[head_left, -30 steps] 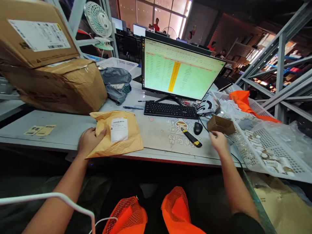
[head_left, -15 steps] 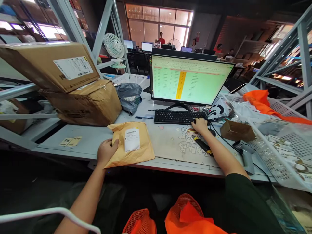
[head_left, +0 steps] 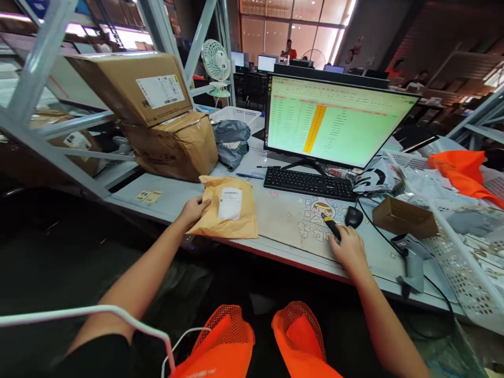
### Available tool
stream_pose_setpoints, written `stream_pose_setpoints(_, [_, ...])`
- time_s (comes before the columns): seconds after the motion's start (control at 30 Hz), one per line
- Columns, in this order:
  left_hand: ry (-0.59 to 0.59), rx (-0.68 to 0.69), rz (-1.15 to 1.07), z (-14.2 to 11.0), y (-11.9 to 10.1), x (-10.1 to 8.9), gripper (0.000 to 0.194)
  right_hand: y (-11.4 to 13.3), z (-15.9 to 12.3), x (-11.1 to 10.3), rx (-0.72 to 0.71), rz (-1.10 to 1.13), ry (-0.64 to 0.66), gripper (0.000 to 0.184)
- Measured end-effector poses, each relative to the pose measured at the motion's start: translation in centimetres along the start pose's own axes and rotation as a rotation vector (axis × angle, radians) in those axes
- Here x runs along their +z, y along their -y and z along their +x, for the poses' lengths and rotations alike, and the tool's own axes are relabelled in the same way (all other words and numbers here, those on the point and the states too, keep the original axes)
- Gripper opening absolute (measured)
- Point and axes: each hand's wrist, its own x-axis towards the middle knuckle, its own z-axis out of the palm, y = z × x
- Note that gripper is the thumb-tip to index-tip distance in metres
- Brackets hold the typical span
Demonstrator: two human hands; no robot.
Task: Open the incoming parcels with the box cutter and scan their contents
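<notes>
My left hand (head_left: 195, 211) pinches the left edge of a yellow padded envelope (head_left: 247, 212), which lies at the table's front edge. A white label (head_left: 230, 203) is stuck on the envelope's upper face. On the desk mat, my right hand (head_left: 349, 248) is closed round the near end of a black-and-yellow utility knife (head_left: 332, 226); my fingers cover part of its handle. Just beyond that hand sits a black mouse (head_left: 353, 217). The black keyboard (head_left: 309, 182) lies farther back, under the monitor (head_left: 338, 121).
Two stacked cardboard boxes (head_left: 173, 144) stand at the left, near a grey plastic bag (head_left: 231, 142) and a pen (head_left: 250, 176). At the right are a small open brown box (head_left: 405, 216), a barcode scanner (head_left: 413, 268) and a white basket (head_left: 464, 278). Metal frame bars (head_left: 43, 68) rise at the left.
My right hand has left the keyboard and come back toward the table's front edge, onto the utility knife. My left hand still holds the envelope. The camera view has shifted.
</notes>
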Motion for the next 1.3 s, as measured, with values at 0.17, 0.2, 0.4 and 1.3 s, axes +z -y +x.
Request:
stream_pose_setpoints(0.17, [0.146, 0.303, -0.011, 1.8, -9.5, -3.1, 0.057, -0.9, -2.9, 1.9, 0.130, 0.108, -0.149, 0.052])
stream_pose_setpoints(0.2, [0.224, 0.429, 0.056, 2.1, -12.0, -3.7, 0.056, -0.9, -2.8, 2.0, 0.148, 0.113, -0.157, 0.052])
stream_pose_setpoints(0.4, [0.620, 0.653, 0.579, 1.2, -22.6, -3.1, 0.042, -0.7, -2.8, 1.6, 0.166, 0.163, -0.171, 0.058])
stream_pose_setpoints(1.3, [0.255, 0.833, 0.833, -8.3, -16.9, -4.9, 0.041, 13.0, 1.2, -9.8, -0.668, 0.421, -0.291, 0.036])
